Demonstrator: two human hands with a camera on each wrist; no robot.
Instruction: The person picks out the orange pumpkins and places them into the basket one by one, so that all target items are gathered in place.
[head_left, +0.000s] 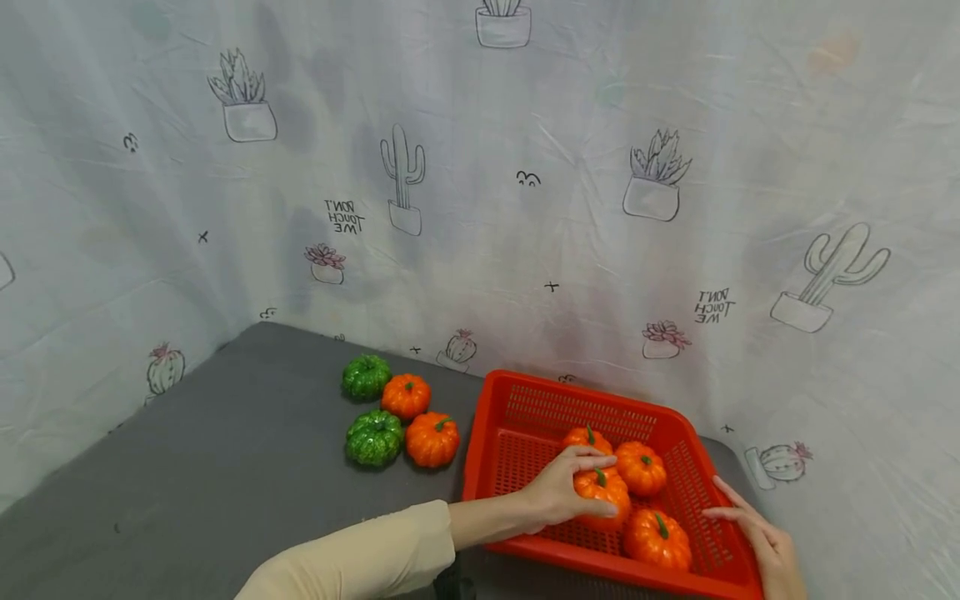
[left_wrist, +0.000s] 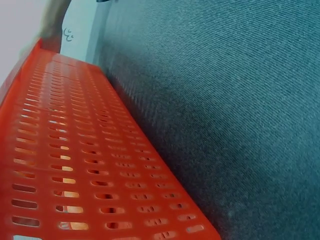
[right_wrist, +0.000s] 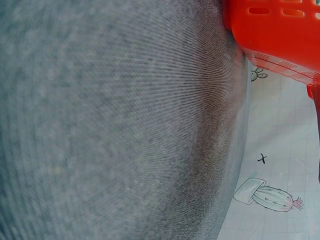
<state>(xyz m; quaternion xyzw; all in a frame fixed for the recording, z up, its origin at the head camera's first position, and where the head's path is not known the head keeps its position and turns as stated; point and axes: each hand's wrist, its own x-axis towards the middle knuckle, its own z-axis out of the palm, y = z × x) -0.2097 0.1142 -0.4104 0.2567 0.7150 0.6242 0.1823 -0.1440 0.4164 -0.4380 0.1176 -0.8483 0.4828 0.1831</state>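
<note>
Sleeved left hand [head_left: 561, 493] grips stem-up pumpkin [head_left: 609, 492]

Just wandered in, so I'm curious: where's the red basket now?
In the head view, the red basket sits lower right on the gray table, right of two loose orange pumpkins.

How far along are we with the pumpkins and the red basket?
Assuming we're loading: three orange pumpkins sit ungripped in the red basket, so those look done. In hand: the left hand grips a fourth pumpkin inside it; the right hand touches the rim. Left: two orange and two green pumpkins outside.
</note>
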